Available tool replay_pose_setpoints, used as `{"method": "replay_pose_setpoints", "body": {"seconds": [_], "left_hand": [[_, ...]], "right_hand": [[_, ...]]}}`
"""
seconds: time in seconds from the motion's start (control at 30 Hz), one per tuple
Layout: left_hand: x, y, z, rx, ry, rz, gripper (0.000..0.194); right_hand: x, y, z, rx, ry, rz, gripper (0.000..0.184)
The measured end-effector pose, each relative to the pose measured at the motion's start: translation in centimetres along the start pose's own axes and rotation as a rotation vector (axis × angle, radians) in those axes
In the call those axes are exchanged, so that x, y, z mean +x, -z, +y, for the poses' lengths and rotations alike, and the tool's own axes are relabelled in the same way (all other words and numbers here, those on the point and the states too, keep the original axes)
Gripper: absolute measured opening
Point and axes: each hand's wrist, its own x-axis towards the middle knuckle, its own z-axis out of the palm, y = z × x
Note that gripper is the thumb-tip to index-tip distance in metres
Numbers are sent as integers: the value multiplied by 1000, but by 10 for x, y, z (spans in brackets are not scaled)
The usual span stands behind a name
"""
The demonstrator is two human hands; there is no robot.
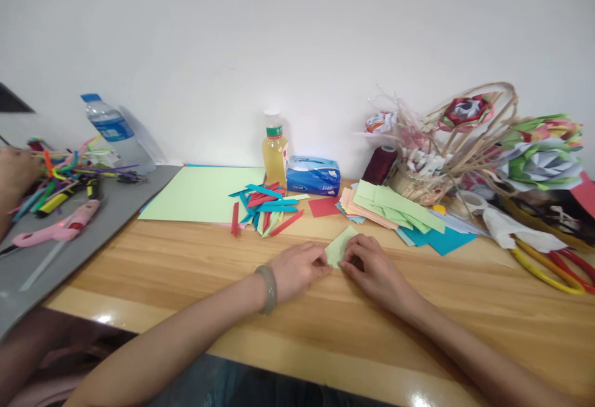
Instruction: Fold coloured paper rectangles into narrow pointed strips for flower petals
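A small light green piece of paper (338, 247) lies on the wooden table between my two hands. My left hand (300, 271) pinches its left lower edge, and a grey-green bangle circles that wrist. At the paper's right side, my right hand (372, 267) has its fingers curled and closed on the edge. Just beyond my hands is a pile of folded red, blue and green paper strips (267, 205). Stacked light green paper pieces (395, 205) lie to the right, over peach and blue ones. A red paper square (324, 207) sits behind the piece I hold.
Large green sheets (199, 193) lie at the back left. A drink bottle (275, 150) and a blue tissue pack (313, 176) stand by the wall. Scissors (553, 267), a thread spool (382, 164) and paper flowers (542, 162) are right. Another person's hand (16, 175) and a pink glue gun (60, 230) are left.
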Motion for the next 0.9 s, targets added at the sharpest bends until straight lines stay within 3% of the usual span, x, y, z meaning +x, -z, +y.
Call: {"method": "replay_pose_setpoints", "body": {"seconds": [0.4,0.73,0.9], "left_hand": [[-1,0,0,147,-88,-19,26],[2,5,9,-48,139,-60,18],[2,4,9,-81,161,-44,15]], "right_hand": [[-1,0,-1,-22,9,6,10],[-1,0,-2,-38,6,-19,10],[0,2,-5,-80,-1,-26,11]]}}
